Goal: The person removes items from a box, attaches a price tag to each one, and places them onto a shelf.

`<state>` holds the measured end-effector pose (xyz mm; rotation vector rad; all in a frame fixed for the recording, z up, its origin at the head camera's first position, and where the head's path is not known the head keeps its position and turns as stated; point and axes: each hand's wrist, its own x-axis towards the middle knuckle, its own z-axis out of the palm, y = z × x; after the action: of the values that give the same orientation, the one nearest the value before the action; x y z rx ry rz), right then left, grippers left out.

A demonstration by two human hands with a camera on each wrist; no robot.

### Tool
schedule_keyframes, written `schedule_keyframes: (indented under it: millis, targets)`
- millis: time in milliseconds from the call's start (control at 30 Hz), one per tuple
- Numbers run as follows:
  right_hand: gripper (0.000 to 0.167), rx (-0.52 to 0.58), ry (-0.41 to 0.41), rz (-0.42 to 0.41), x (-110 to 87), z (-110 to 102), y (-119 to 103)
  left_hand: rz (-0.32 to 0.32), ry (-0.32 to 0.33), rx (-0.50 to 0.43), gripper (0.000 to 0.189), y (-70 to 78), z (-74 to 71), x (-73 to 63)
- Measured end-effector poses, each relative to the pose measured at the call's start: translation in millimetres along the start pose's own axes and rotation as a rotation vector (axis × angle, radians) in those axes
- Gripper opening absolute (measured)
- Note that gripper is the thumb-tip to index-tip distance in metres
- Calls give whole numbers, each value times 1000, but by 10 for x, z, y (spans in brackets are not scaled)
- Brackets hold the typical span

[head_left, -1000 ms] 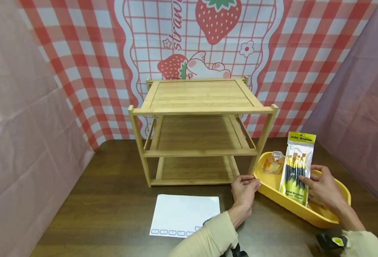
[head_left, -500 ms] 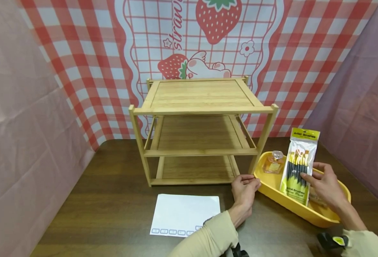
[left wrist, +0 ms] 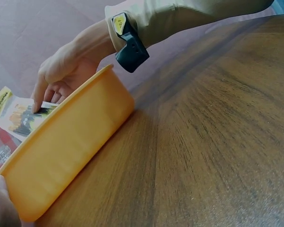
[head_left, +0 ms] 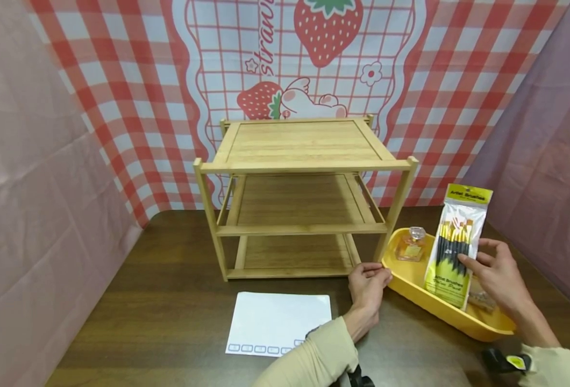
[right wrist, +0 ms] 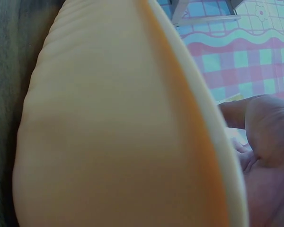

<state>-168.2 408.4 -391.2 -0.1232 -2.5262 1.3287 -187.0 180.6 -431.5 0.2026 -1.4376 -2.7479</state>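
Observation:
My right hand (head_left: pixel 500 274) pinches a clear pack of artist brushes (head_left: pixel 454 247) by its right edge, thumb in front. The pack leans upright, its lower end inside the yellow basin (head_left: pixel 444 314). My left hand (head_left: pixel 368 290) pinches the basin's near-left rim between thumb and fingers. In the left wrist view the basin's outer wall (left wrist: pixel 71 146) stands between the two hands. A perfume bottle (head_left: pixel 411 245) sits at the basin's far left end. Some small packaged item (head_left: pixel 481 297) lies under my right hand, partly hidden. In the right wrist view the basin wall hides most of the pack.
A three-tier wooden rack (head_left: pixel 304 231) stands at the middle of the brown table (head_left: pixel 169 301), close to the basin's left end. A white sheet (head_left: pixel 280 322) with small printed boxes lies in front of it. Checked and pink cloths hang around the table.
My right hand has raised the brush pack and shifted it up and to the right, uncovering more of the basin. The left hand stays on the rim.

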Motion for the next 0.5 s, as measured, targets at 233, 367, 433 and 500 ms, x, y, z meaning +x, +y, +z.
schedule_keyframes:
  millis: [233, 367, 433, 500]
  targets:
    - [42, 11, 22, -9, -12, -49, -63, -4, 1, -3, 20, -12, 0, 4]
    - [39, 15, 28, -16, -25, -80, -104, 0, -4, -11, 20, -19, -11, 5]
    - [38, 26, 36, -20, -40, -97, -132, 4, -12, -13, 20, -16, -17, 0]
    - [37, 69, 47, -24, -51, -107, -164, 10, -19, -14, 20, -13, -22, -4]
